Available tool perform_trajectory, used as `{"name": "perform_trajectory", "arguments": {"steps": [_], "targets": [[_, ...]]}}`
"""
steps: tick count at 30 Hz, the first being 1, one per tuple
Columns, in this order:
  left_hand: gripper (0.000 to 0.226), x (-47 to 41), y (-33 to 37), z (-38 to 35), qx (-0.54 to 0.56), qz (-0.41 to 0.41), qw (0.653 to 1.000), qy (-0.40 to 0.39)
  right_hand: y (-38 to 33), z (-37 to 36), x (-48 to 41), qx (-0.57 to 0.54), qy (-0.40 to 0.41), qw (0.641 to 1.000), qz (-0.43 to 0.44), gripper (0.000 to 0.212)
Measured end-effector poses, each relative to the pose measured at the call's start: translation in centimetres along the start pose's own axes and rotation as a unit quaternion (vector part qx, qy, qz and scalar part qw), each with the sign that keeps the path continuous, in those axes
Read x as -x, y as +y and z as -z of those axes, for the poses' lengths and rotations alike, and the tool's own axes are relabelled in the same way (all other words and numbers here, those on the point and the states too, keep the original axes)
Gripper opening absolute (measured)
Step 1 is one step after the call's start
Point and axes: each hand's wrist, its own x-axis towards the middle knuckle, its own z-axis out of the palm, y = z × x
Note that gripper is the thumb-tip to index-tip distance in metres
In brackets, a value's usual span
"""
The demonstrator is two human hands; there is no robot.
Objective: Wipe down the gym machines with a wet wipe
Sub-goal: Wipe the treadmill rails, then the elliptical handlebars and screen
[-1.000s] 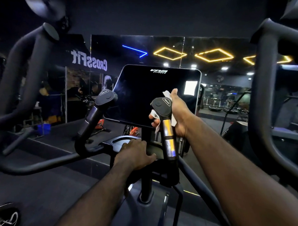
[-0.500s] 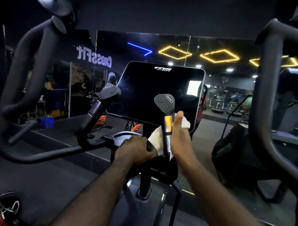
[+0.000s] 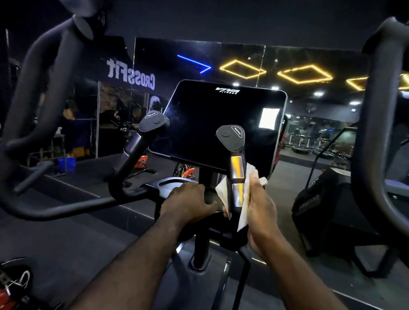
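Since the right hand (image 3: 261, 206) slid from cap to lower sensor plates within 1 s, fingers clamping the wet wipe (image 3: 223, 191) round the right handle (image 3: 236, 164) at frame centre, that grip looks nearly done. Left hand (image 3: 186, 202) grips the console base (image 3: 164, 184).

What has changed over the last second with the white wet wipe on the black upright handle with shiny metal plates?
The right hand, gripping the white wet wipe round the black upright handle, slid down from the cap to the lower shiny plate. The left hand kept holding the black centre bar.
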Motion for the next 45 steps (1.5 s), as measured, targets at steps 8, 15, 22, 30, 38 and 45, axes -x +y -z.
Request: {"name": "perform_trajectory", "arguments": {"steps": [8, 15, 22, 30, 38, 45], "targets": [[0.048, -0.5, -0.4, -0.2, -0.049, -0.007, 0.999, -0.020, -1.1, -1.2, -3.0, 0.170, 0.040, 0.975, 0.137, 0.053], [0.045, -0.7, -0.4, -0.7, -0.063, -0.030, 0.997, -0.021, -0.5, -1.3, -1.6, 0.269, 0.086, 0.940, 0.193, 0.041], [0.048, -0.7, -0.5, -0.7, -0.060, -0.030, 0.998, -0.016, -0.6, -1.7, -0.9, 0.290, 0.054, 0.932, 0.212, 0.052], [0.045, -0.5, -0.3, -0.3, -0.050, -0.029, 0.998, -0.006, 0.0, -0.4, 1.7, 0.402, -0.015, 0.864, 0.302, 0.074], [0.049, -0.2, -0.4, -0.2, -0.024, -0.018, 1.000, 0.010, 1.8, 2.0, 2.1, 0.515, -0.081, 0.753, 0.402, 0.090], [0.055, 0.0, -0.3, 0.1, -0.006, -0.017, 1.000, 0.005, -1.5, -0.3, -1.3, 0.563, -0.118, 0.679, 0.455, 0.069]]}}
